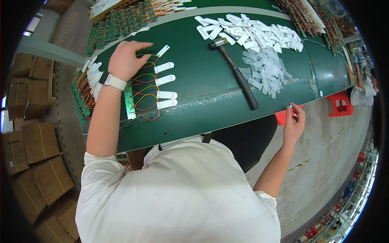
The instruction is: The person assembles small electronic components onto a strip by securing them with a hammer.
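Here, a hammer [242,82] separates spread left hand [125,60] from right hand [294,124], whose grip's unclear.

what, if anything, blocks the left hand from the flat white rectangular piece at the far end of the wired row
Nothing solid that shows: the left hand, thumb and forefinger apart, is just left of the flat white rectangular piece. Only thin red and yellow wires run through that gap, above the green tabletop.

We see a smooth, faintly glossy counter [190,52], scuffed in places; satin white plastic cases [165,79]; glossy clear plastic slips [265,67]; plastic-coated wires [152,120]; a matt hammer grip [246,90]; dull cardboard boxes [52,174]; our matt cloth shirt [182,198].
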Demonstrator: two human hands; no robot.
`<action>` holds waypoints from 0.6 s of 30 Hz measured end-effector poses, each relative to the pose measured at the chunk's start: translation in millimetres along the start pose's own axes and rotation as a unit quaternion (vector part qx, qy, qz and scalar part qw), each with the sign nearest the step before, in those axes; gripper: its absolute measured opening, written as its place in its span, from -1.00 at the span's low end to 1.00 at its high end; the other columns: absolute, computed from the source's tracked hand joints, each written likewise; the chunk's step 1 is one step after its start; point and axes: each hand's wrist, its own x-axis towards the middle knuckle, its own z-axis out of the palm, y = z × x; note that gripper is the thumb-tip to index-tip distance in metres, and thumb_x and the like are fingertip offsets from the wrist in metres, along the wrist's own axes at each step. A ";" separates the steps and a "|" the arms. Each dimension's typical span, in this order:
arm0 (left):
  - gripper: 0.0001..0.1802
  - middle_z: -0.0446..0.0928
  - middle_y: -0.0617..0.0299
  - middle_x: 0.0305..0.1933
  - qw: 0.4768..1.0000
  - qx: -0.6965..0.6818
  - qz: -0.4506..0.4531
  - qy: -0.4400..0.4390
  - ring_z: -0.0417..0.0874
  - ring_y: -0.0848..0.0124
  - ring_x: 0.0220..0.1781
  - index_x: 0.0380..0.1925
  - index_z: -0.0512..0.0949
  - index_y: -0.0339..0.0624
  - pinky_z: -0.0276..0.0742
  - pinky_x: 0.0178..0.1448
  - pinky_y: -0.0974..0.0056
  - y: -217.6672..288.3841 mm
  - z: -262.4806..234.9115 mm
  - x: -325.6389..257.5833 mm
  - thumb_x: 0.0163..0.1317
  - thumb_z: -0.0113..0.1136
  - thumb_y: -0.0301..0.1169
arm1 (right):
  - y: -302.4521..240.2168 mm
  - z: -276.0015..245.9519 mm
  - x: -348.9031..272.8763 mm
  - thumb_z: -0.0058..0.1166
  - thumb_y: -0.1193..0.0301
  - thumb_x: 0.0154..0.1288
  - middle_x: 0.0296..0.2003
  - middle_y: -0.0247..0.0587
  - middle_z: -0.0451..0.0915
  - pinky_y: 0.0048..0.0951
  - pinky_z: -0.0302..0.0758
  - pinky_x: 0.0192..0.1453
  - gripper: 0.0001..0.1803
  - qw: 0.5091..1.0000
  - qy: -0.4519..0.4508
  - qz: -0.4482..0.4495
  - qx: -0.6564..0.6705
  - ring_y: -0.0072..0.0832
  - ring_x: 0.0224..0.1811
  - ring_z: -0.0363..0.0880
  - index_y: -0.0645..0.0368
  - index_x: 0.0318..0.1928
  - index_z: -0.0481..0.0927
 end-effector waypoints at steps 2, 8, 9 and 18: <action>-0.38 0.75 0.22 -0.04 0.994 -0.090 -0.052 -0.018 0.69 0.16 -0.01 0.33 0.58 0.16 0.60 0.17 0.12 12.2 7.4 14.7 0.22 0.45 -0.21 | 0.9 -1.9 -1.6 0.31 0.46 0.37 -0.02 -0.29 0.66 -0.41 0.48 0.03 -0.75 1.000 0.000 0.001 -0.004 -0.43 0.00 0.60 0.12 0.04 0.73; -0.43 0.72 0.24 -0.22 0.987 -0.015 -0.085 -0.135 0.69 0.25 -0.09 0.13 0.64 0.08 0.63 0.02 0.13 22.1 18.4 35.2 0.14 0.53 -0.05 | 4.5 -32.0 -1.7 0.33 0.38 0.37 0.04 -0.33 0.64 -0.37 0.45 0.07 -0.71 1.000 0.005 0.016 -0.025 -0.42 0.06 0.56 0.05 0.08 0.73; -0.46 0.70 0.25 -0.32 0.985 -0.047 -0.088 -0.143 0.70 0.27 -0.23 0.09 0.66 0.04 0.61 -0.08 0.17 16.2 21.9 35.0 0.12 0.56 -0.12 | 3.0 -37.4 -0.8 0.33 0.35 0.37 0.05 -0.33 0.63 -0.36 0.45 0.07 -0.70 0.999 0.005 0.030 -0.034 -0.42 0.07 0.55 0.03 0.09 0.74; -0.53 0.68 0.29 -0.44 0.963 -0.157 -0.117 -0.186 0.65 0.49 -0.41 0.03 0.72 -0.11 0.55 -0.23 0.30 -10.2 10.9 36.2 0.09 0.58 -0.32 | -23.3 -26.8 22.8 0.33 0.35 0.38 0.10 -0.35 0.62 -0.38 0.48 0.13 -0.70 0.997 -0.048 0.054 -0.002 -0.42 0.11 0.55 0.01 0.09 0.74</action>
